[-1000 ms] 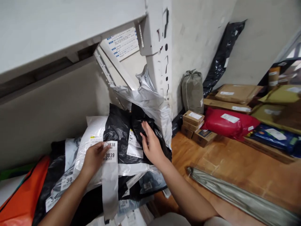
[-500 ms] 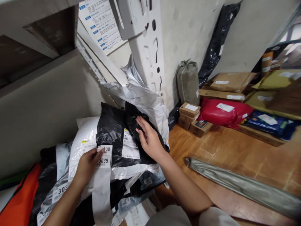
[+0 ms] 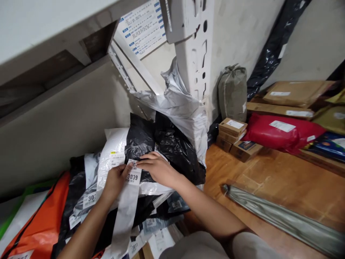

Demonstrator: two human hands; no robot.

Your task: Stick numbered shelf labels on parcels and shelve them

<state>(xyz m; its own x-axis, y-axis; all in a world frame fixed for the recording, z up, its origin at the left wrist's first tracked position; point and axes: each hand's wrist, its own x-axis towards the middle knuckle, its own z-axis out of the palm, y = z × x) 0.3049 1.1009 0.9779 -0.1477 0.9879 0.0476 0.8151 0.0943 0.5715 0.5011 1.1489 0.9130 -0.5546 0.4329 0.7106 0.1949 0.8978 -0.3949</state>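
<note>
A long white strip of number labels (image 3: pixel 126 212) hangs from my left hand (image 3: pixel 115 181), its thumb and fingers pinched on the top end. The label marked 3039 faces up; fingers partly cover the one above it. My right hand (image 3: pixel 159 171) reaches across from the right, its fingertips at the top label's right edge and its thumb hidden. Beneath the hands lies a black plastic parcel (image 3: pixel 140 133), its own shipping label mostly covered by the right hand. Against it stand a white parcel (image 3: pixel 104 169) on the left and another black parcel (image 3: pixel 179 151) on the right.
A white metal shelf post (image 3: pixel 198 61) rises behind the parcels, with grey plastic wrapped around its foot. Left stands an orange parcel (image 3: pixel 48 212). Across the floor are small boxes (image 3: pixel 229 138), a red parcel (image 3: pixel 285 135) and a long wrapped parcel (image 3: pixel 280 212).
My right hand has left the right-hand black parcel and moved left to the label strip. My left hand still holds the strip. The camera view has shifted left.
</note>
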